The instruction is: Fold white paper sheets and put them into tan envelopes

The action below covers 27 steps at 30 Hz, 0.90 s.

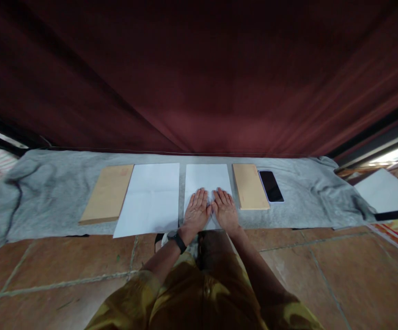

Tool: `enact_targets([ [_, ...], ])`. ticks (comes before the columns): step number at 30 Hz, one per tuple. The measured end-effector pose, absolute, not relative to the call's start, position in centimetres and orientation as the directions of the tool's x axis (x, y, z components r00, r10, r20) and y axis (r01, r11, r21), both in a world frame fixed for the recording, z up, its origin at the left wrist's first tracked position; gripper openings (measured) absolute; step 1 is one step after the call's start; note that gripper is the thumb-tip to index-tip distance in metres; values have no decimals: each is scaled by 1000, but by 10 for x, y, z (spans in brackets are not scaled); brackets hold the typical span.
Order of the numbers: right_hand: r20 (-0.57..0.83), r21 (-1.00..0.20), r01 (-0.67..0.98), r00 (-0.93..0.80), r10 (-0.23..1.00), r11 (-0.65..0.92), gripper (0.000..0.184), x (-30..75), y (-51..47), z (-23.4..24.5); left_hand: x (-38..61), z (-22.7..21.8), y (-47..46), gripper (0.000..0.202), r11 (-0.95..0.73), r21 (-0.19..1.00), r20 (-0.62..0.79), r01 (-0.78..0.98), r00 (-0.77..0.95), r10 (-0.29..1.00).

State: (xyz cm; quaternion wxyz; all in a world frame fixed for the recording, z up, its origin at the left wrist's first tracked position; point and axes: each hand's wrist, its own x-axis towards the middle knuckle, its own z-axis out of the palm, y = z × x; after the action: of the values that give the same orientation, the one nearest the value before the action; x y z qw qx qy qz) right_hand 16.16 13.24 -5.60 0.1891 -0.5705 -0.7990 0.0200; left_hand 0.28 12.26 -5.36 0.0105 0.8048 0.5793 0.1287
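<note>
My left hand (197, 208) lies flat on a white sheet of paper (206, 175), fingers stretched out and pointing away from me. Beside it my right hand (224, 208) rests flat on the same sheet, the two thumbs close together. Both palms cover the near part of the sheet. Just left of it is a larger white paper (152, 197) with faint creases, its near edge reaching past the cloth. A stack of brown envelopes (107, 192) lies at its left. Right of my hands sits a narrower stack of brown envelopes (250, 185).
A phone (272, 186) with a dark screen lies right of the narrow envelopes. Grey cloth (302, 192) covers the long, narrow table. A dark red curtain (199, 91) hangs along its far edge. Another pale sheet (386, 190) is at the far right; tiled floor (82, 275) shows below.
</note>
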Motion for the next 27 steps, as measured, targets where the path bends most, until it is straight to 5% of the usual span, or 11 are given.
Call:
enact_targets([
  [27,380,-246,908,-231,896,339,51,188,127,-74,-23,-46,110,74,-197,162,143,967,175,974],
])
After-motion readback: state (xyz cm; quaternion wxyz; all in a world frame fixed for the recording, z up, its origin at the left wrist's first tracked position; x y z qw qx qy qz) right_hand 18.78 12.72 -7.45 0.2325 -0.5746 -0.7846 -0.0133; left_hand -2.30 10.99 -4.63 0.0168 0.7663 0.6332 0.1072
